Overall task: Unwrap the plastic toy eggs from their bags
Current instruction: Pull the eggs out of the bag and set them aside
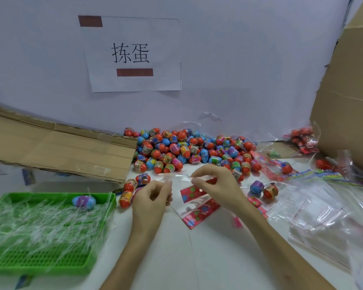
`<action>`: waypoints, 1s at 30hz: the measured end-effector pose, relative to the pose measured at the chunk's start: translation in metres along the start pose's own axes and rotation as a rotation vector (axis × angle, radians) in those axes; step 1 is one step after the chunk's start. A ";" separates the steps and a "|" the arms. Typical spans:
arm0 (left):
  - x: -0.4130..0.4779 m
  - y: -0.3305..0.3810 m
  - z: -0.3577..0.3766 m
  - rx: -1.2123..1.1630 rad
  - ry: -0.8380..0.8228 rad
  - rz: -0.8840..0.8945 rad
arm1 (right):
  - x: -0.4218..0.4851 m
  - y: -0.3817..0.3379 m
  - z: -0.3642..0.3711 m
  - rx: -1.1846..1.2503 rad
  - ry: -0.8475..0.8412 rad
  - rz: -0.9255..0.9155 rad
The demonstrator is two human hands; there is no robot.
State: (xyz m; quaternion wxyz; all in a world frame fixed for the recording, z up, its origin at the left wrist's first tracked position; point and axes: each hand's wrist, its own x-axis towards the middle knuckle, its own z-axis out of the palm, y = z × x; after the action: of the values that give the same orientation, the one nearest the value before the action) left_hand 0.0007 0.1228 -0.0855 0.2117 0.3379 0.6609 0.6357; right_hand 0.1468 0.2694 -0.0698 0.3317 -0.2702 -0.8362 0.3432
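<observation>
Two hands meet above the middle of a white table, each pinching the upper edge of one clear plastic bag between thumb and curled fingers: the left hand grips the bag's left end, the right hand its right end. Below the grip the bag hangs toward the table, and red printed strips show through or under its film; which of the two cannot be told. Whether the bag contains an egg cannot be told either. Behind the hands, against the pale wall, lies a large pile of toy eggs, mostly red, blue and purple with banded labels. Several loose eggs lie just left of the left hand, and a blue-purple egg and a red egg lie side by side to the right of the right hand. At lower left a green slotted basket holds a tangle of clear plastic strips and a single blue-purple egg near its far rim. A heap of flat clear bags covers the table at right, and bagged red eggs lie beyond it beside an upright cardboard box. Flattened cardboard lies at left, and a paper sign is fixed to the wall.
</observation>
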 end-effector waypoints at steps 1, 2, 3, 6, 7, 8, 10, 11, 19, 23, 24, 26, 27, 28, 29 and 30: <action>0.001 0.005 0.000 -0.133 -0.050 -0.140 | 0.000 -0.001 -0.001 0.025 0.007 -0.018; 0.002 0.009 0.000 -0.265 -0.105 -0.272 | 0.000 -0.003 -0.003 0.055 -0.018 -0.041; 0.002 0.012 -0.001 -0.375 -0.148 -0.375 | -0.001 -0.004 -0.004 0.081 -0.073 -0.061; 0.005 0.010 -0.004 -0.508 -0.145 -0.427 | -0.005 -0.010 -0.005 0.098 -0.307 -0.065; 0.006 0.008 -0.004 -0.501 -0.114 -0.395 | -0.005 -0.010 -0.005 0.086 -0.347 -0.065; 0.006 0.006 -0.004 -0.494 -0.085 -0.366 | -0.004 -0.011 -0.006 0.072 -0.331 -0.068; 0.006 0.006 -0.003 -0.479 -0.046 -0.353 | 0.000 -0.010 -0.014 0.050 -0.126 -0.045; 0.005 0.006 -0.003 -0.479 -0.030 -0.354 | 0.001 -0.007 -0.020 0.016 0.026 -0.015; 0.003 0.010 -0.004 -0.376 -0.010 -0.280 | 0.000 0.043 -0.054 -0.513 0.161 0.380; 0.004 0.008 -0.007 -0.260 0.030 -0.272 | 0.002 0.039 -0.052 -0.382 0.265 0.332; 0.005 0.008 -0.007 -0.251 0.046 -0.276 | 0.002 0.035 -0.051 -0.362 0.295 0.300; 0.006 0.007 -0.008 -0.270 0.084 -0.292 | 0.003 0.026 -0.050 -0.267 0.352 0.208; 0.008 0.006 -0.007 -0.288 0.104 -0.302 | 0.003 0.019 -0.049 -0.181 0.353 0.156; 0.009 0.005 -0.008 -0.300 0.122 -0.311 | 0.003 0.011 -0.048 -0.076 0.323 0.102; 0.011 0.004 -0.008 -0.307 0.136 -0.318 | 0.002 0.002 -0.046 0.044 0.252 0.045; 0.012 0.002 -0.009 -0.317 0.141 -0.324 | 0.001 -0.006 -0.042 0.160 0.143 -0.001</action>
State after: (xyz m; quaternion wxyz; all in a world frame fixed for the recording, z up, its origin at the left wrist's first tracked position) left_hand -0.0131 0.1249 -0.0807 0.3146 0.1448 0.6115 0.7114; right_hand 0.1759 0.2823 -0.0422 0.4111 -0.2660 -0.7805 0.3887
